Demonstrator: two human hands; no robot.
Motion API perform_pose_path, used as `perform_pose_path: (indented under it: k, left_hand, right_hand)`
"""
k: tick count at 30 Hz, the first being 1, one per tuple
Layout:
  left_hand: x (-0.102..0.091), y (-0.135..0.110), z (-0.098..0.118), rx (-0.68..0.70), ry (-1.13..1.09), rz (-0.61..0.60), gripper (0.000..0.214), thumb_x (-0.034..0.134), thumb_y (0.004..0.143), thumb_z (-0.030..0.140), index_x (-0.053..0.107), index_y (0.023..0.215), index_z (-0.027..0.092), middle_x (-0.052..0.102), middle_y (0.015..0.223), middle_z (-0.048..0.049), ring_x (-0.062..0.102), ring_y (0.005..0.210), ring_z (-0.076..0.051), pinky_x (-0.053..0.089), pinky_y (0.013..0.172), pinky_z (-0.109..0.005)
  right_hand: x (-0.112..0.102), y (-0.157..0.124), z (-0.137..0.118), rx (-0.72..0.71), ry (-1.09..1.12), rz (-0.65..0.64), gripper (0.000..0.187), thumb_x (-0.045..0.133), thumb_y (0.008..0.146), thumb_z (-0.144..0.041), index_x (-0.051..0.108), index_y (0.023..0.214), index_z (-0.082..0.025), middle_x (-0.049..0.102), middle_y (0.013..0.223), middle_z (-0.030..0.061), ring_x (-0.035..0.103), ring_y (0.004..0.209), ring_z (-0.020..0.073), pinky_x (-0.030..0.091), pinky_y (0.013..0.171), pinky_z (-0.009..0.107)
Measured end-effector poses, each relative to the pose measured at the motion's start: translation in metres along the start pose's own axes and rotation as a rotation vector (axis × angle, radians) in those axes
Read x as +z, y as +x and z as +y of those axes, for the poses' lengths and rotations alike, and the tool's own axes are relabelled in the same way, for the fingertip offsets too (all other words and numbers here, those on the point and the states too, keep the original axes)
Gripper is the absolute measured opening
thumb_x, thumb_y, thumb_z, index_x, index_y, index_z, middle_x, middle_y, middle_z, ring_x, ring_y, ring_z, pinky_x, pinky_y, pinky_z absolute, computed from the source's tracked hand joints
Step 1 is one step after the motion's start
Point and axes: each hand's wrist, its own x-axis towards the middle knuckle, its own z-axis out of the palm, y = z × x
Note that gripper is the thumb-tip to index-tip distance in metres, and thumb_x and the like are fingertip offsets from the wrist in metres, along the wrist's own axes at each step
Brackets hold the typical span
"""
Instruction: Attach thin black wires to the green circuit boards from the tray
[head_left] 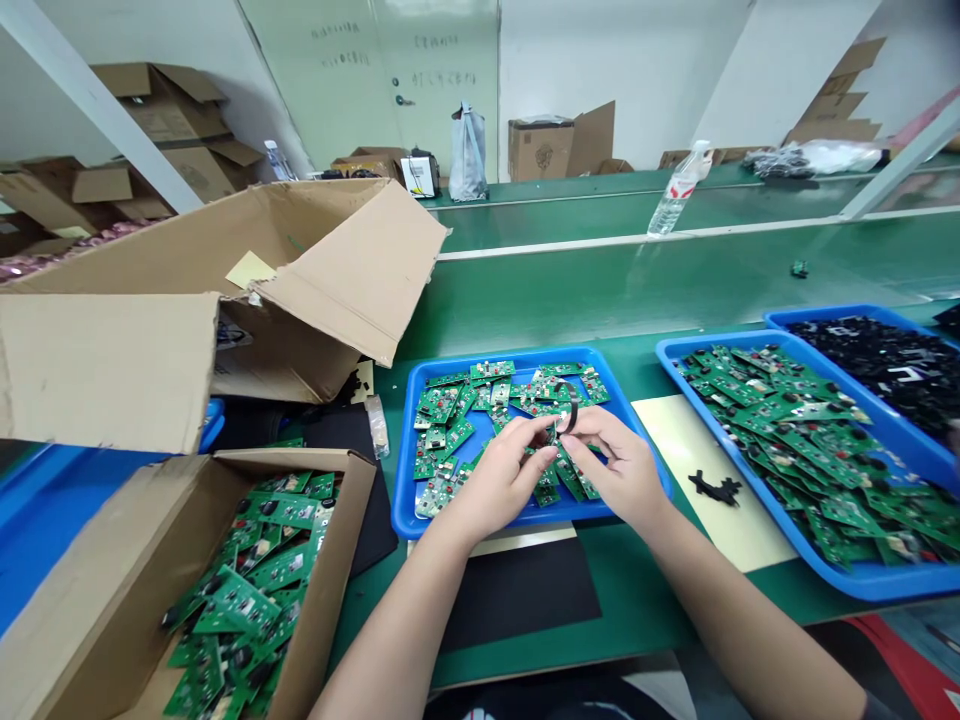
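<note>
One black strip (574,408) and one small board (556,426), pinched above a blue tray (402,480)

Several rows of handwriting (441,78) mark the pale green door (442,125) at the back, too faint to read. The bottle (677,190) on the ledge wears a red and white label whose lettering is too small to make out. A carton (541,150) on the back shelf carries a round printed emblem, with no readable word.

The left grip (496,478) has thumb and forefinger together, clamped on the small board, which shows nearly edge-on. The right grip (619,468) is closed on the black strip, its fingertips just beside those of the left; the strip arches up above the right forefinger, and its lower end is hidden by the fingers. Beneath both, green circuit boards (448,402) lie spread in the tray on the green table (637,590).

To the right, a second blue tray (814,577) holds a heap of boards, with a few black pieces (715,488) on yellow paper (679,440) beside it. Farther right, another blue tray (795,315) holds black parts (874,355). More boards fill an open cardboard box (82,610) to the left.
</note>
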Motion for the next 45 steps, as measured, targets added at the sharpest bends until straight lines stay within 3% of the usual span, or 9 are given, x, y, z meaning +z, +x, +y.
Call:
perform_pose_path:
  k: [5, 11, 14, 17, 23, 26, 31, 38, 45]
  left_hand:
    - [-0.001, 0.001, 0.001, 0.002, -0.042, 0.003, 0.031, 0.046, 0.094, 0.030, 0.055, 0.122, 0.020, 0.061, 0.103, -0.0078, 0.058, 0.095, -0.020, 0.047, 0.087, -0.036]
    - [-0.001, 0.002, -0.001, -0.018, -0.016, -0.003, 0.031, 0.045, 0.095, 0.029, 0.057, 0.121, 0.018, 0.061, 0.097, -0.0069, 0.058, 0.091, -0.019, 0.048, 0.085, -0.034]
    - [0.000, 0.002, -0.005, -0.003, 0.033, 0.043, 0.030, 0.046, 0.094, 0.028, 0.056, 0.120, 0.018, 0.061, 0.098, -0.0073, 0.058, 0.091, -0.020, 0.049, 0.085, -0.035]
    - [-0.001, 0.002, -0.008, 0.011, 0.047, 0.088, 0.031, 0.045, 0.094, 0.025, 0.053, 0.123, 0.018, 0.059, 0.107, -0.0093, 0.057, 0.097, -0.020, 0.048, 0.088, -0.037]
    - [-0.005, 0.004, -0.009, 0.222, 0.216, 0.258, 0.034, 0.054, 0.090, 0.020, 0.054, 0.124, 0.023, 0.057, 0.105, -0.0081, 0.057, 0.099, -0.019, 0.050, 0.088, -0.036]
    - [-0.004, 0.004, -0.009, 0.331, 0.264, 0.293, 0.035, 0.055, 0.090, 0.019, 0.055, 0.124, 0.026, 0.056, 0.106, -0.0074, 0.058, 0.099, -0.019, 0.051, 0.085, -0.035]
    - [-0.003, 0.004, -0.008, 0.363, 0.287, 0.316, 0.036, 0.056, 0.090, 0.020, 0.056, 0.125, 0.029, 0.056, 0.103, -0.0061, 0.058, 0.097, -0.019, 0.052, 0.083, -0.034]
    - [-0.004, 0.004, -0.007, 0.368, 0.154, 0.262, 0.036, 0.061, 0.087, 0.023, 0.059, 0.123, 0.027, 0.057, 0.092, -0.0036, 0.058, 0.084, -0.015, 0.053, 0.074, -0.028]
    - [-0.003, 0.002, -0.006, 0.186, -0.111, 0.161, 0.033, 0.065, 0.083, 0.038, 0.066, 0.115, 0.029, 0.056, 0.089, -0.0032, 0.059, 0.080, -0.015, 0.056, 0.066, -0.027]
  right_hand:
    - [0.000, 0.001, 0.001, 0.019, 0.038, 0.002, 0.008, 0.051, 0.090, -0.022, 0.058, 0.088, -0.022, 0.061, 0.090, 0.0068, 0.062, 0.084, 0.0187, 0.054, 0.066, 0.030]
    - [0.000, 0.003, 0.000, -0.221, -0.211, 0.042, 0.012, 0.052, 0.087, -0.012, 0.060, 0.084, -0.020, 0.063, 0.083, 0.0067, 0.063, 0.083, 0.0205, 0.052, 0.074, 0.035]
    - [-0.001, 0.003, 0.000, -0.251, -0.266, 0.022, 0.013, 0.052, 0.087, -0.011, 0.061, 0.086, -0.020, 0.064, 0.086, 0.0080, 0.064, 0.083, 0.0206, 0.053, 0.074, 0.035]
    - [0.000, 0.002, -0.002, -0.134, -0.173, 0.000, 0.012, 0.052, 0.088, -0.015, 0.062, 0.089, -0.021, 0.065, 0.089, 0.0081, 0.064, 0.085, 0.0209, 0.054, 0.075, 0.035]
    - [-0.002, 0.004, -0.002, 0.419, 0.493, 0.036, 0.024, 0.054, 0.088, -0.038, 0.060, 0.102, -0.020, 0.066, 0.081, 0.0052, 0.065, 0.071, 0.0175, 0.055, 0.060, 0.030]
    - [-0.003, 0.005, -0.001, 0.568, 0.668, -0.047, 0.033, 0.059, 0.084, -0.045, 0.059, 0.105, -0.018, 0.065, 0.071, 0.0030, 0.064, 0.062, 0.0163, 0.053, 0.058, 0.030]
    - [-0.004, 0.003, 0.002, 0.592, 0.746, -0.217, 0.044, 0.069, 0.079, -0.037, 0.054, 0.115, -0.019, 0.064, 0.065, -0.0022, 0.063, 0.060, 0.0143, 0.053, 0.062, 0.030]
    - [-0.003, 0.004, -0.001, 0.694, 0.858, -0.269, 0.050, 0.075, 0.071, -0.040, 0.052, 0.109, -0.019, 0.060, 0.054, -0.0067, 0.058, 0.045, 0.0118, 0.049, 0.048, 0.025]
    - [-0.004, 0.006, -0.004, 0.605, 0.677, -0.264, 0.053, 0.074, 0.072, -0.050, 0.049, 0.108, -0.020, 0.059, 0.057, -0.0060, 0.056, 0.041, 0.0112, 0.047, 0.045, 0.025]
